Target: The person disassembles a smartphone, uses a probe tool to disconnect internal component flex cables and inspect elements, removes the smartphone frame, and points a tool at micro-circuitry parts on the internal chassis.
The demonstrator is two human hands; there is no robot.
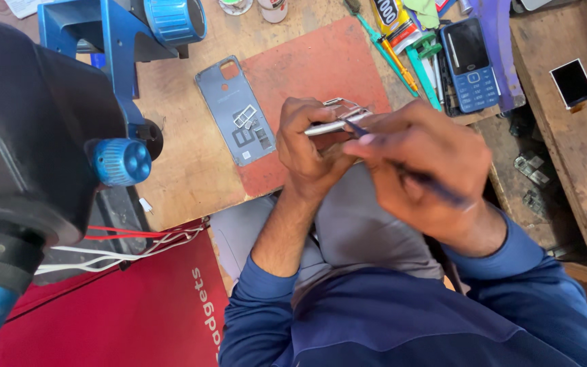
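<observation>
My left hand [310, 149] grips a silver phone frame [338, 119] on edge, above the front of the red mat [321, 75]. My right hand [419, 163] holds a thin blue-handled tool [429, 182], its tip touching the frame's edge. Both hands sit close together over my lap. A grey phone back cover [236, 112] lies flat on the bench to the left of my hands, with small metal parts resting on it. Most of the frame is hidden by my fingers.
A black and blue microscope [49, 122] fills the left side. A blue keypad phone [470, 64], screwdrivers [402, 61] and a glue tube [394, 20] lie at the back right. A small screen [572, 83] rests on a wooden shelf at right. Red and white wires [137, 241] run below the bench.
</observation>
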